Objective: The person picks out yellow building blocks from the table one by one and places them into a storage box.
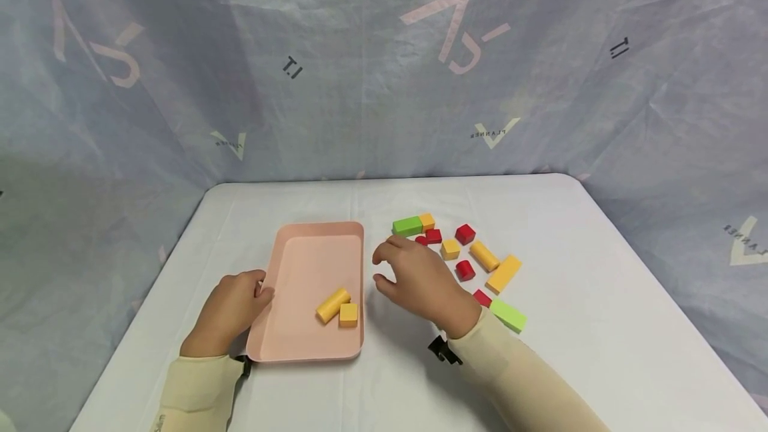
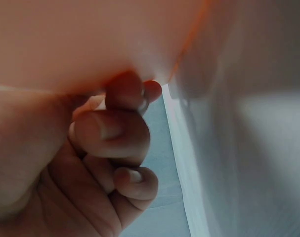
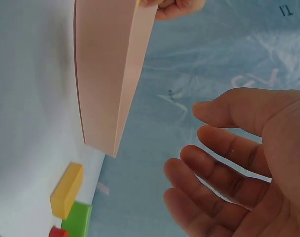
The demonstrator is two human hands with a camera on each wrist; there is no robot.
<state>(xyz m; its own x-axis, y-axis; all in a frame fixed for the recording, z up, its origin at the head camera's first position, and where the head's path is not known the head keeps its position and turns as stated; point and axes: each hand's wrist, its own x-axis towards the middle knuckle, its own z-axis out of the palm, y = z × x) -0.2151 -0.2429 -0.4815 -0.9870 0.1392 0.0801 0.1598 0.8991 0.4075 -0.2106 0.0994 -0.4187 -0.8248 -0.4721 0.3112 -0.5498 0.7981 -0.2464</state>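
A shallow pink tray lies on the white table, with a yellow cylinder and a yellow cube near its right front corner. My left hand grips the tray's left wall, thumb over the rim and fingers curled beneath it in the left wrist view. Just beyond the tray's right rim my right hand is held above the table, holding nothing. Its fingers are spread and loosely bent in the right wrist view. Beside it are a red cylinder and another yellow cube.
More blocks are scattered right of the tray: a green block, a red cube, a second yellow cylinder, a long yellow block and a light green block. Grey printed cloth hangs behind the table.
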